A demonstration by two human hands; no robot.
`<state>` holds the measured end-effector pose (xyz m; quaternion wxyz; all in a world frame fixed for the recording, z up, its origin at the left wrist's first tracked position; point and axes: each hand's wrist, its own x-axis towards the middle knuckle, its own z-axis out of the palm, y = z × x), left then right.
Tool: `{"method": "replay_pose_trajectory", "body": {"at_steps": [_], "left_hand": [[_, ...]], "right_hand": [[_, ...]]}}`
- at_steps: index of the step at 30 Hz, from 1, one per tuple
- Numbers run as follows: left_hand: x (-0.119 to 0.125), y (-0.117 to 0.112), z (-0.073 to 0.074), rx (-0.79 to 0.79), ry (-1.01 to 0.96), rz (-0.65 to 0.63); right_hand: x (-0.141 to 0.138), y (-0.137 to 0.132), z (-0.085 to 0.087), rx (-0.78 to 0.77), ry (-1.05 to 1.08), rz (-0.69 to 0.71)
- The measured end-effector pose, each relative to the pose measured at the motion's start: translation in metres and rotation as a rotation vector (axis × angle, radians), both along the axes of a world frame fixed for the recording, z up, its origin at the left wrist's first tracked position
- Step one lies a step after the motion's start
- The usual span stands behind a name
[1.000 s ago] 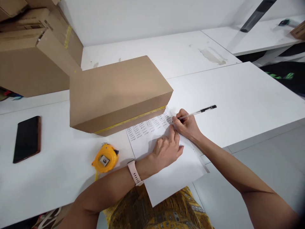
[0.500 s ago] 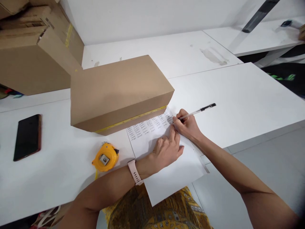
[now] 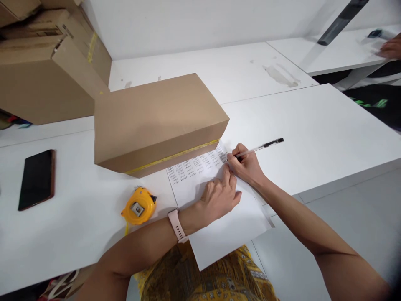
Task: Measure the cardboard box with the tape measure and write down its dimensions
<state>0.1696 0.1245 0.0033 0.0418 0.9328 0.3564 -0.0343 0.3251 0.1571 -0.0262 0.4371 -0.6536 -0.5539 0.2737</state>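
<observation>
My right hand (image 3: pixel 244 165) grips a clear pen (image 3: pixel 260 147) with a black end, its tip on the sheet of paper (image 3: pixel 216 246). Rows of small handwriting cover the upper part of the sheet; the lower part is blank and hangs past the table edge. My left hand (image 3: pixel 219 194) lies on the paper with the index finger stretched out and the thumb apart, holding nothing. Just beyond the writing stands a closed cardboard box (image 3: pixel 159 119) with a yellow measuring tape strip (image 3: pixel 172 156) along its near side. It hides the paper's top edge.
A yellow tape measure (image 3: pixel 139 205) sits left of the paper, near my left forearm. Farther left lies a dark phone (image 3: pixel 36 179). Larger cardboard boxes (image 3: pixel 46 83) fill the back left corner. Another person's hand (image 3: pixel 391 48) shows at the far right, near a dark upright post (image 3: pixel 341 23).
Another person's hand has come into view at the far right edge. My hands, the pen and the paper stay almost in place; the view has shifted very slightly.
</observation>
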Motion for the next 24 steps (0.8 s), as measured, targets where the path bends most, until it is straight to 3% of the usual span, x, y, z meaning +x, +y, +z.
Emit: {"method": "replay_pose_trajectory", "body": {"at_steps": [24], "left_hand": [[0.0001,0.0001,-0.0025,-0.003,-0.001,0.004]], "right_hand": [[0.001,0.0008,0.0004,0.015,-0.03,-0.013]]}}
